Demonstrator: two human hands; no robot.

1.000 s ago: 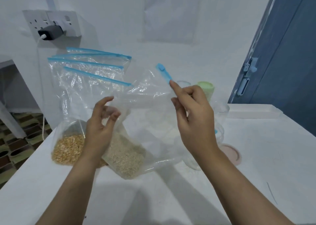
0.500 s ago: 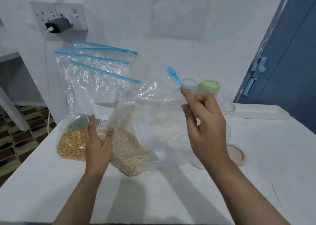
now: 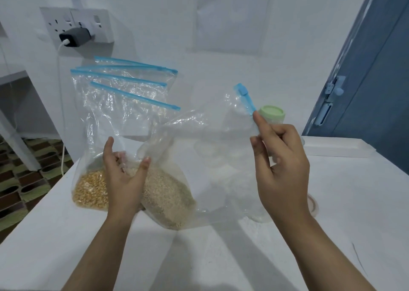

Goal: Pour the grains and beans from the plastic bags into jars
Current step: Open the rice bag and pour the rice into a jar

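Early stage: right hand pinches grain bag by blue zip strip; left hand relaxed, spread against bag. Grain unpoured; corn bag waits.

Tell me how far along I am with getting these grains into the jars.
Early on. Nothing looks poured yet: the pale grain bag and the yellow corn bag still hold their contents on the table. In hand: your right hand pinches the pale bag's blue zip strip, and your left hand rests against its lower part. Left: opening, pouring every bag; the green-lidded jar is still capped.
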